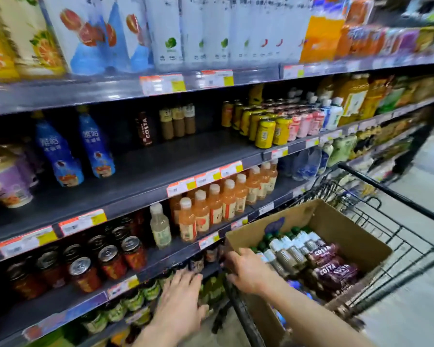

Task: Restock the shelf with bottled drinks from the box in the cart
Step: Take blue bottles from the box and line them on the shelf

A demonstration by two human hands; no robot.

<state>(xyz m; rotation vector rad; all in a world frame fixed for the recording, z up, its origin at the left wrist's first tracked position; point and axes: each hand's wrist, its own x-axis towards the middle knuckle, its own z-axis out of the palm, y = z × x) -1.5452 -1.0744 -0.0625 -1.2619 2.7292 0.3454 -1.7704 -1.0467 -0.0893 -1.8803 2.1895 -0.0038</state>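
- hands nearest: left hand [181, 294] spread flat, empty, hovering low.
- right hand [248, 269] curls over near rim of box [336, 221], gripping it.
- bottled drinks [328, 266] lie packed inside box, in cart [396, 195].
- advice: hold box steady, lift one bottle by body, not cap.
- far: shelf [186, 156] shows bare gap beside lone costa bottle [144, 128]; stand new ones upright there, label out.

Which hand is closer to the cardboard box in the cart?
Right. The right hand grips the near corner of the cardboard box. The left hand is open, off to the box's left, in front of the lower shelf.
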